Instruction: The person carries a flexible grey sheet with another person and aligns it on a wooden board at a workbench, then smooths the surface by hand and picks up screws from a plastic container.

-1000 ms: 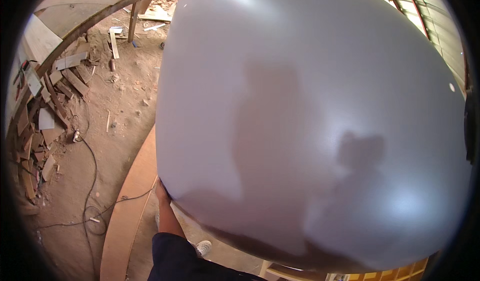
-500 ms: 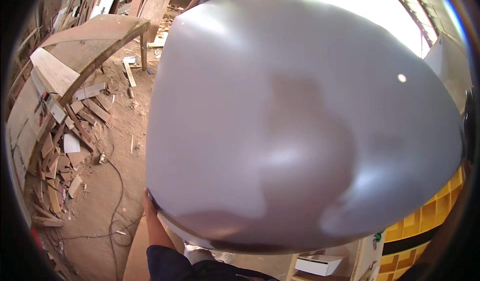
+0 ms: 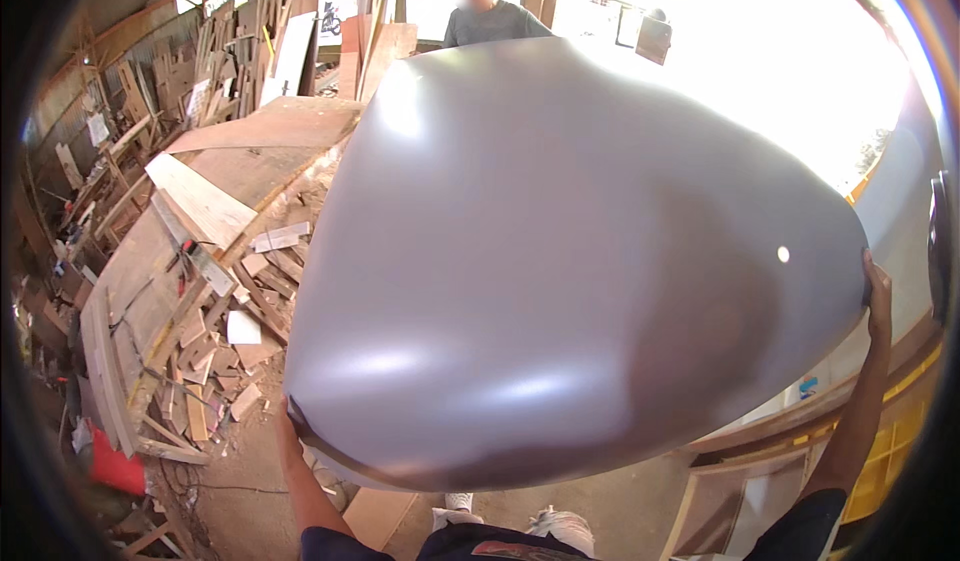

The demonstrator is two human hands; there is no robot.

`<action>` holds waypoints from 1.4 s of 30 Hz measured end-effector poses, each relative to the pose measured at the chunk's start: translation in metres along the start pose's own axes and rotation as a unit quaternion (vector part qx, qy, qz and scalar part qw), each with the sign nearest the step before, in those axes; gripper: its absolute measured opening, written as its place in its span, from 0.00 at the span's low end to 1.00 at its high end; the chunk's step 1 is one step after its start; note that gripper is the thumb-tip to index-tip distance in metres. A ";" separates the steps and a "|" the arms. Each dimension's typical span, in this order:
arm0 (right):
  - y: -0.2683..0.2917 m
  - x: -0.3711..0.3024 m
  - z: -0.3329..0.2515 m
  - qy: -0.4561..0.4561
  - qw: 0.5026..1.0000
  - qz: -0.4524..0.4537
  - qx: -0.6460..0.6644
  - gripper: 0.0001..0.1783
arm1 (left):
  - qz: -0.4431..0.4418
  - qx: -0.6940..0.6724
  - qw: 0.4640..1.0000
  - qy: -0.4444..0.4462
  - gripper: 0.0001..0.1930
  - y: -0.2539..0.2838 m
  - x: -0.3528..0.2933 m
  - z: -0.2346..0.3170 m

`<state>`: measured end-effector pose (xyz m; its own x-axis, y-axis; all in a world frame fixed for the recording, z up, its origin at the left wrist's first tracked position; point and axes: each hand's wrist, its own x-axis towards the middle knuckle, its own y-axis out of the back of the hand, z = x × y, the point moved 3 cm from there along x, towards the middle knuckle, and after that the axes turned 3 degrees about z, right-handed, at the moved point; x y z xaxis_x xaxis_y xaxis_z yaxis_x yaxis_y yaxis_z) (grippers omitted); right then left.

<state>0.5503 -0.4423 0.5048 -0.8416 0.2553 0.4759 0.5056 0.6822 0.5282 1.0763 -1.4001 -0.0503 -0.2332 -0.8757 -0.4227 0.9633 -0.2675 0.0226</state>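
A large, glossy grey panel [image 3: 540, 261] with a small round hole [image 3: 783, 254] near its right side spans the middle of the view. My left hand [image 3: 288, 427] is at the panel's near-left corner, gripping its edge; most of the fingers are hidden beneath. Over at the right edge, my right hand [image 3: 878, 283] is closed on the panel, with its fingertips partly out of sight. Beyond the far edge stands another person in a dark grey top [image 3: 500, 24], whose hands are hidden behind the panel.
To the left is a worn wooden worktable [image 3: 130, 271] holding a pale board [image 3: 200, 196] and a red-and-black tool [image 3: 186, 251]. Wood offcuts [image 3: 235, 361] and a red object [image 3: 115, 466] lie below. Open wooden cabinets [image 3: 735, 506] and yellow shelving [image 3: 890, 451] stand at the right.
More of the room and the other person now show at the top. The panel sits lower in view, and my right hand has become visible at its right edge.
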 end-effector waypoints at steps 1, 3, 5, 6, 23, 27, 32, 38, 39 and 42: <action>-0.010 0.007 0.016 -0.022 0.999 -0.029 0.006 0.28 | 0.029 0.020 0.999 -0.010 0.38 0.006 -0.005 0.010; -0.039 0.023 0.050 -0.044 0.996 -0.078 0.013 0.30 | 0.059 0.016 0.998 -0.033 0.37 0.023 -0.011 0.035; -0.069 0.037 0.068 -0.046 0.993 -0.104 0.009 0.31 | 0.075 0.030 0.995 -0.059 0.37 0.020 -0.039 0.054; -0.101 0.037 0.067 -0.053 0.988 -0.126 0.066 0.32 | 0.093 0.038 0.993 -0.065 0.37 0.031 -0.054 0.071; -0.418 0.152 0.157 -0.046 0.979 -0.129 0.149 0.32 | 0.357 0.051 0.924 -0.126 0.38 0.027 -0.262 0.123; -0.487 0.152 0.162 0.027 0.992 -0.117 0.028 0.39 | 0.408 0.125 0.894 -0.139 0.40 0.025 -0.267 0.103; -0.575 0.129 0.140 0.060 0.985 -0.160 0.003 0.40 | 0.467 0.255 0.840 -0.111 0.42 0.047 -0.270 0.061; -0.664 0.147 0.153 0.042 0.976 -0.212 0.042 0.41 | 0.454 0.219 0.861 -0.066 0.47 0.018 -0.277 0.029; -0.677 0.151 0.155 0.043 0.970 -0.238 0.014 0.41 | 0.458 0.221 0.859 -0.056 0.47 0.013 -0.277 0.025; -0.703 0.150 0.162 0.057 0.968 -0.244 -0.004 0.41 | 0.488 0.254 0.823 -0.141 0.46 0.016 -0.277 0.007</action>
<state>0.0380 -0.7723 0.0907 -0.9546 -0.1739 0.2419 0.0545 0.6964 0.7156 1.1551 -1.1644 0.0732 0.5287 -0.8121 0.2470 0.5465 0.5484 0.6329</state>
